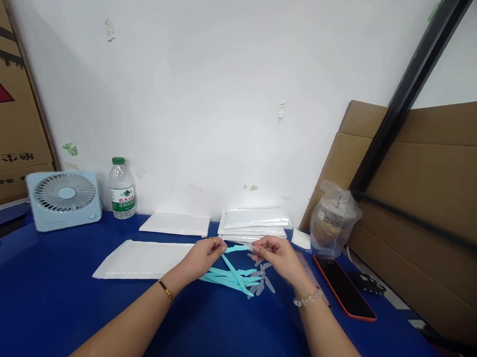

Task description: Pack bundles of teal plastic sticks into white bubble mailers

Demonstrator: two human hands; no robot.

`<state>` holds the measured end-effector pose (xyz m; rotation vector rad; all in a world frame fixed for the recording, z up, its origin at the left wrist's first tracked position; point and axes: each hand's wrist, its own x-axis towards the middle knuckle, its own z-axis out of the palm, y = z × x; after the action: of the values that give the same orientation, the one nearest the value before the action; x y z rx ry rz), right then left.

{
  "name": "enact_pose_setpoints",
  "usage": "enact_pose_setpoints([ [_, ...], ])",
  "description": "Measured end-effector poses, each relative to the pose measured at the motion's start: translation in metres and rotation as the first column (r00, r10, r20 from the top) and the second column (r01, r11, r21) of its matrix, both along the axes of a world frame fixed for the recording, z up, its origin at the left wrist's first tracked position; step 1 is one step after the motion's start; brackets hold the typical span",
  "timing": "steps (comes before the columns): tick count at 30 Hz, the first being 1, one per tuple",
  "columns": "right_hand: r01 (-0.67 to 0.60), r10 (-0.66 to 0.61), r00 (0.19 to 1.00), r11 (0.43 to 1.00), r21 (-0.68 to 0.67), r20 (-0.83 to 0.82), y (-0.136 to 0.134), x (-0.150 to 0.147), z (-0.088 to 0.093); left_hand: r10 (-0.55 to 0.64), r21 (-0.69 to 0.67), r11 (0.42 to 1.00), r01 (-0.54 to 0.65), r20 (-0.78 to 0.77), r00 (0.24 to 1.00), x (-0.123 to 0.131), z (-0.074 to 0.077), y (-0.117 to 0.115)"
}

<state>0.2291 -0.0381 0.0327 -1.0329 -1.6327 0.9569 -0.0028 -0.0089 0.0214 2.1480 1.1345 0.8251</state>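
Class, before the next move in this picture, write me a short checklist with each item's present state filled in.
1. Left hand holding one end of the raised turquoise strip: ok.
2. Right hand gripping at the strip's other end: cannot tell; its fingertips are there, but their exact grip is too small to make out.
3. Loose turquoise strips neatly lined up: not ok; they lie crossed in a pile.
4. Small translucent pieces in order: not ok; they are scattered.
5. Bottle upright and capped: ok.
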Motion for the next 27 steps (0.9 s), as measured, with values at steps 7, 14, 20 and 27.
enact_pose_setpoints([
  [7, -0.066, 0.071, 0.996, 0.993, -0.097, 0.05, 0.005, 0.0, -0.008, 0.046, 0.122, 0.992, -0.041, -0.036, 0.998, 0.007, -0.007, -0.005],
  [14, 0.139, -0.131, 0.973, 0.99, -0.032, 0.189, 0.028, 0.012, -0.029, 0.034, 0.382, 0.917, 0.112, -0.357, 0.934, 0.007, -0.011, -0.006],
  [20, 0.173, -0.222, 0.817, 0.975, 0.142, 0.532, 0.036, 0.012, -0.043, 0.018, 0.284, 0.954, 0.101, -0.389, 0.921, 0.011, -0.024, 0.003],
  [27, 0.252, -0.286, 0.762, 0.957, 0.142, 0.582, 0.04, 0.017, -0.046, 0.012, 0.177, 0.983, 0.04, -0.281, 0.96, 0.012, -0.024, 0.01],
])
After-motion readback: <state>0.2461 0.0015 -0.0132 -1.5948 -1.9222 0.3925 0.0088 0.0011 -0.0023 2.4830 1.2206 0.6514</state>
